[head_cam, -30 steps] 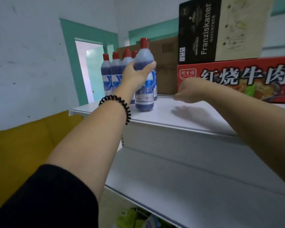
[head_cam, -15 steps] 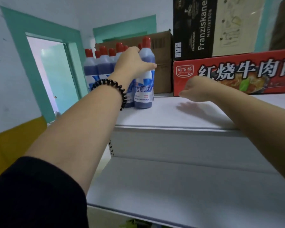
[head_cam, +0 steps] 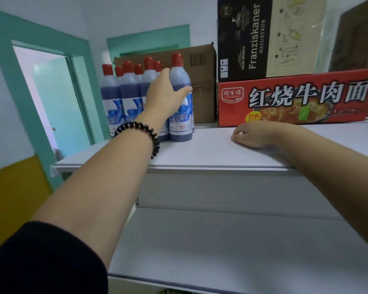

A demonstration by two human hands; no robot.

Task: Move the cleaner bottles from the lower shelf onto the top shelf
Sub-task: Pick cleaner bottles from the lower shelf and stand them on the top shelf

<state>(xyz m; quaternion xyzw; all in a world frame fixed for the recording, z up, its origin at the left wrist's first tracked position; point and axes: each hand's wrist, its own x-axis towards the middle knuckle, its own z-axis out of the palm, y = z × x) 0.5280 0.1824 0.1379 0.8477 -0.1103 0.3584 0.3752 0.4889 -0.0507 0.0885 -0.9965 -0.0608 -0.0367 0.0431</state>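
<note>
Left hand (head_cam: 165, 96) wrapped round the front-right cleaner bottle (head_cam: 180, 126), upright on the top shelf (head_cam: 200, 152).

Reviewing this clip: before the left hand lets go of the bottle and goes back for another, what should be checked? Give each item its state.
1. The bottle stands upright with its base on the top shelf: ok.
2. Room to its right: ok, bare shelf lies between it and the red box.
3. It touches the other bottles: cannot tell, the left hand gripping it hides the gap.
4. The right hand is out of the way: ok, it rests on the top shelf apart from the bottle and holds nothing.
5. More bottles wait on the lower shelf: cannot tell, none in the part shown.
</note>
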